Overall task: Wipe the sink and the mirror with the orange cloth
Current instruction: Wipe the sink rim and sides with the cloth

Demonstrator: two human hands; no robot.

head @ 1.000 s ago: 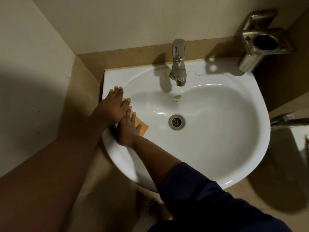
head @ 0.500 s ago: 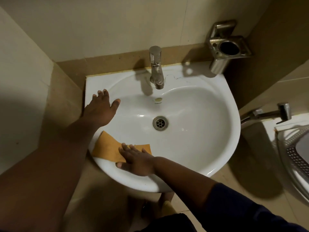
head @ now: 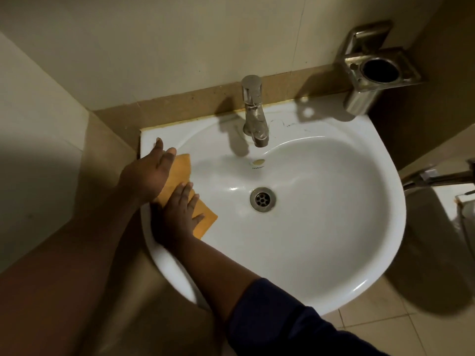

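Orange cloth (head: 180,181) lies flat, seemingly folded, on the white sink's (head: 334,253) left inner slope.

White sink (head: 334,253), orange cloth (head: 180,173) on its left slope, both hands flat on it

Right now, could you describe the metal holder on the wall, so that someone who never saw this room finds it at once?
Start at the white sink and find the tap at its back edge. Go right along the wall to the corner: the holder hangs there, above the sink's rim. Unlike the tap, it is a square steel frame around a round, dark cup opening.
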